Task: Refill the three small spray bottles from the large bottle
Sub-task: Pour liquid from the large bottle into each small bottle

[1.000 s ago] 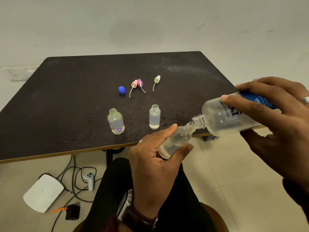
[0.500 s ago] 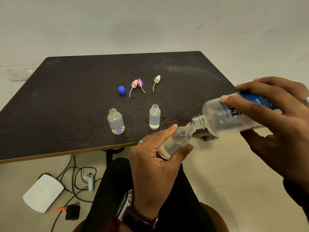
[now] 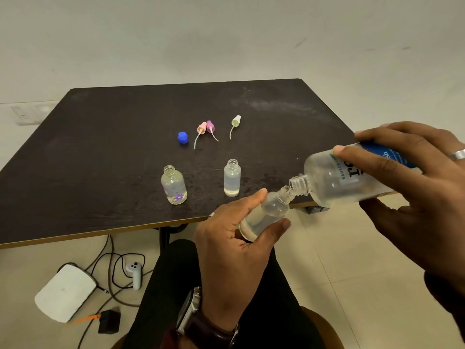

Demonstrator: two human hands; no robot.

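Note:
My left hand (image 3: 231, 238) grips a small clear spray bottle (image 3: 266, 212), tilted, off the table's front edge. My right hand (image 3: 412, 187) holds the large clear bottle (image 3: 334, 182) with a blue label, tipped down so its open threaded mouth touches the small bottle's neck. Clear liquid lies in the small bottle's bottom. Two more small open bottles stand on the dark table (image 3: 100, 157): a round one with a purple flower (image 3: 174, 185) and a slim one (image 3: 232, 181). Behind them lie a pink (image 3: 201, 128), a purple (image 3: 210, 127) and a white spray top (image 3: 236, 121), each with a dip tube, and a blue cap (image 3: 183, 137).
On the floor at the left lie a white box (image 3: 65, 292), black cables (image 3: 118, 268), a white controller (image 3: 134, 270) and a small black block (image 3: 108, 322). My dark-trousered legs fill the lower middle. A watch sits on my left wrist.
Both hands and both bottles stay almost still, mouth to neck. The liquid level in the held small bottle shows no clear difference.

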